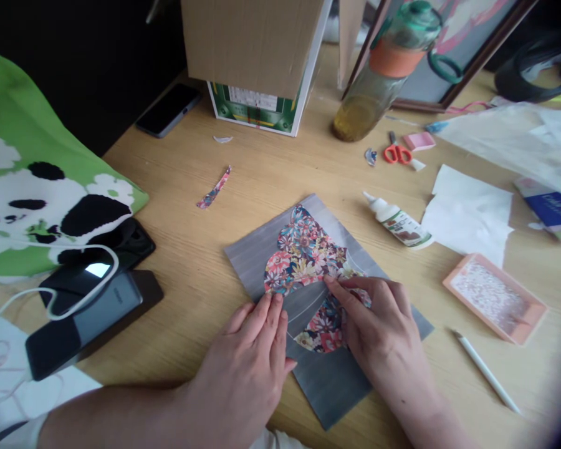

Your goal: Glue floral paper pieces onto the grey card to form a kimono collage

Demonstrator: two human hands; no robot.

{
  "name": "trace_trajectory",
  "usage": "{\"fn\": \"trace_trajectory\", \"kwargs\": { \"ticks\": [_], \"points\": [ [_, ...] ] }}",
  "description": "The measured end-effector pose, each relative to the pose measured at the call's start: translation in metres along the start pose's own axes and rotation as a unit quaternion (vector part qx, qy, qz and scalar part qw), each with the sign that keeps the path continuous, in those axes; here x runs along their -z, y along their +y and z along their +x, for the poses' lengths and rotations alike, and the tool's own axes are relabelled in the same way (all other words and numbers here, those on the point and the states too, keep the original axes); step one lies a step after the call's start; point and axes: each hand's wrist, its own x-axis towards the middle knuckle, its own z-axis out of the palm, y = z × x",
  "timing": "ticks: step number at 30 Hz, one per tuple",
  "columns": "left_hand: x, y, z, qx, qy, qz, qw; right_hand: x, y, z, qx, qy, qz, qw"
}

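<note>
A dark grey sheet (328, 390) lies at an angle on the desk, with pale curved lines drawn on it. On it rest a large flower-patterned cutout (303, 243) and a smaller flower-patterned piece (325, 325), with a grey gap between them. My left hand (247, 355) lies flat, its straight fingertips touching the large cutout's lower left edge. The curled fingers of my right hand (378, 318) press at the large cutout's lower right edge; the hand covers part of both pieces. Whether its fingertips pinch the edge or only press it down is hard to see.
A white glue bottle (399, 223), orange scissors (396, 151) and a drink bottle (374, 81) are beyond the sheet. Right: a pink tray (493, 296) of small beads and a white pencil (486, 371). Left: phones (93, 324), a cable, a patterned strip (214, 187).
</note>
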Motion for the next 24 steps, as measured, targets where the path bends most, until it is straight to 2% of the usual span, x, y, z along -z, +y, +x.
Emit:
{"fn": "trace_trajectory", "kwargs": {
  "ticks": [7,11,24],
  "points": [
    [0.000,-0.002,0.001,-0.004,-0.009,-0.002,1.000,0.001,-0.001,0.001,-0.005,-0.009,-0.004,1.000],
    [0.000,-0.003,0.006,0.014,0.005,-0.017,1.000,0.001,-0.002,0.001,-0.012,-0.011,0.003,1.000],
    [-0.012,-0.006,0.018,0.043,0.009,-0.023,0.999,-0.001,-0.002,0.000,-0.027,-0.010,0.011,1.000]
  ]
}}
